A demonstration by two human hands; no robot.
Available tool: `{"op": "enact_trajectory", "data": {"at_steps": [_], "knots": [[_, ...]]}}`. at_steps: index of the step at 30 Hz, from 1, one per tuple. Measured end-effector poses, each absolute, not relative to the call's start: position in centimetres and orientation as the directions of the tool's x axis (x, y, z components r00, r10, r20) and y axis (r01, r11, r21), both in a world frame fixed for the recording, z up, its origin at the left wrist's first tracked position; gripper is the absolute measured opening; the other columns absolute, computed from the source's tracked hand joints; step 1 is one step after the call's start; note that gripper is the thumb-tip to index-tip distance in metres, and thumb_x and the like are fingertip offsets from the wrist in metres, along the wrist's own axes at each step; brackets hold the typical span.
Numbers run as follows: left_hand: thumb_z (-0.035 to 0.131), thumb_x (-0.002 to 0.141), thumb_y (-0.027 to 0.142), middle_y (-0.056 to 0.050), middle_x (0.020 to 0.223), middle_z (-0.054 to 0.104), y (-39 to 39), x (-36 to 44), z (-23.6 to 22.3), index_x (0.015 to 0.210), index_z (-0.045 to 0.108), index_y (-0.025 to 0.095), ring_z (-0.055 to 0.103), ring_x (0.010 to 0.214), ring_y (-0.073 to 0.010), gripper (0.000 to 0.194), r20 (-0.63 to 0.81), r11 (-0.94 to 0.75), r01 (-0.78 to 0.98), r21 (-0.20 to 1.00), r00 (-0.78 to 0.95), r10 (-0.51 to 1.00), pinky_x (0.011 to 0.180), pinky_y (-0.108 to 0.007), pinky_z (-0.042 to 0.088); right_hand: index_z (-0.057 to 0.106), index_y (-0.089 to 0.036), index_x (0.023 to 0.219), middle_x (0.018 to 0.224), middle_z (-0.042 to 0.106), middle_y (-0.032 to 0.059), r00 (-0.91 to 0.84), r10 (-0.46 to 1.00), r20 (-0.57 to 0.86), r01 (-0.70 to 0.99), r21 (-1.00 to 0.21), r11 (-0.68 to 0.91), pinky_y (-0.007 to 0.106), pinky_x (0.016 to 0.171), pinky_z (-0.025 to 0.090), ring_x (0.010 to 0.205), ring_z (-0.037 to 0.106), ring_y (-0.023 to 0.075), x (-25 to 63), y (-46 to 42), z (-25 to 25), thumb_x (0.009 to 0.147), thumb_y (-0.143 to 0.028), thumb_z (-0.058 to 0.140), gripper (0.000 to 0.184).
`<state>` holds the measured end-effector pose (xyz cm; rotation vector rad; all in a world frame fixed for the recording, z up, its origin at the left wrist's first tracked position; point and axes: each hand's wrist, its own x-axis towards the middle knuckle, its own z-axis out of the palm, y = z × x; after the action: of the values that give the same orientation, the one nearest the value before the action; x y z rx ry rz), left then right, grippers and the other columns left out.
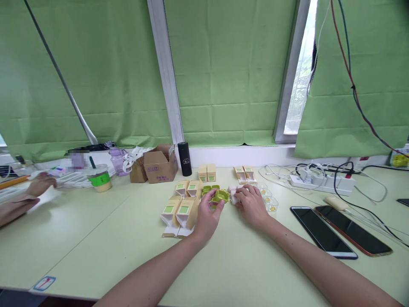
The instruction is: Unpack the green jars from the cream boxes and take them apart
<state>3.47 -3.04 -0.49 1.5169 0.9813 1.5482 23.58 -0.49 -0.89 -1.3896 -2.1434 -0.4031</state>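
Note:
My left hand (207, 215) is closed, with thumb and fingers around the rim of a small yellow-green cup-like piece (221, 196). More yellow-green pieces (207, 189) lie just behind it. My right hand (252, 204) has bent fingers closed on a small pale pink piece (234, 198), partly hidden by the fingertips. Clear round cups (271, 204) with yellow centres stand just right of that hand. Beside my left hand are opened beige boxes with green windows (183, 210), their white flaps spread towards me.
More beige boxes (207, 173) stand near the wall, with another opened pair (245, 175) further right. A black bottle (184, 159), cardboard box (160, 164) and drink cup (99, 178) are at left. Phones (323, 232) and a cabled power strip (322, 184) lie right. Another person's hand (41, 184) shows far left.

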Motion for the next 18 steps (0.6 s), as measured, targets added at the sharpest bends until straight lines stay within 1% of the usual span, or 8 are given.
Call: {"op": "enact_trajectory", "data": {"at_steps": [3,5,11,15,18], "knots": [[0.076,0.087,0.040,-0.016,0.134,0.063,-3.0,3.5,-0.5,0.128,0.064,0.019,0.064,0.120,-0.0302,0.048,0.425,-0.425,0.005,0.905,-0.018,0.905,0.100,-0.045,0.055,0.070,-0.024,0.118,0.125,0.071,0.0080,-0.304,0.741,0.599,0.918,-0.023,0.396,0.045,0.105,0.035,0.127,0.050,0.0329,23.7,-0.5,-1.0,0.084,-0.016,0.070,0.034],[0.077,0.086,0.041,-0.016,0.134,0.064,-3.0,3.5,-0.5,0.127,0.064,0.019,0.064,0.121,-0.0302,0.048,0.426,-0.426,0.000,0.905,-0.018,0.905,0.100,-0.044,0.055,0.068,-0.023,0.120,0.125,0.070,0.0086,-0.297,0.740,0.603,0.923,-0.017,0.385,0.045,0.106,0.034,0.127,0.049,0.0329,23.8,-0.5,-1.1,0.084,-0.017,0.070,0.036],[0.077,0.087,0.042,-0.016,0.134,0.064,-3.1,3.6,-0.4,0.127,0.065,0.019,0.062,0.123,-0.0300,0.048,0.425,-0.426,-0.015,0.905,-0.018,0.905,0.100,-0.042,0.054,0.068,-0.022,0.112,0.119,0.071,0.0095,-0.292,0.732,0.616,0.914,-0.045,0.403,0.045,0.104,0.035,0.124,0.050,0.0328,23.9,-0.7,-0.9,0.084,-0.016,0.068,0.028],[0.077,0.086,0.042,-0.016,0.134,0.064,-3.3,3.7,-0.2,0.128,0.064,0.019,0.062,0.123,-0.0297,0.050,0.419,-0.419,-0.029,0.908,-0.008,0.908,0.099,-0.042,0.054,0.067,-0.022,0.110,0.117,0.071,0.0102,-0.286,0.697,0.657,0.893,-0.081,0.442,0.046,0.102,0.037,0.123,0.051,0.0338,24.1,-1.2,-0.4,0.083,-0.012,0.066,0.029],[0.078,0.084,0.041,-0.015,0.130,0.066,-3.5,3.7,0.2,0.128,0.063,0.019,0.063,0.121,-0.0287,0.051,0.411,-0.409,-0.066,0.910,0.029,0.911,0.099,-0.041,0.053,0.065,-0.023,0.111,0.116,0.072,0.0096,-0.271,0.656,0.704,0.867,-0.118,0.485,0.047,0.102,0.038,0.122,0.051,0.0338,24.3,-1.9,0.2,0.084,-0.013,0.064,0.029]]}}
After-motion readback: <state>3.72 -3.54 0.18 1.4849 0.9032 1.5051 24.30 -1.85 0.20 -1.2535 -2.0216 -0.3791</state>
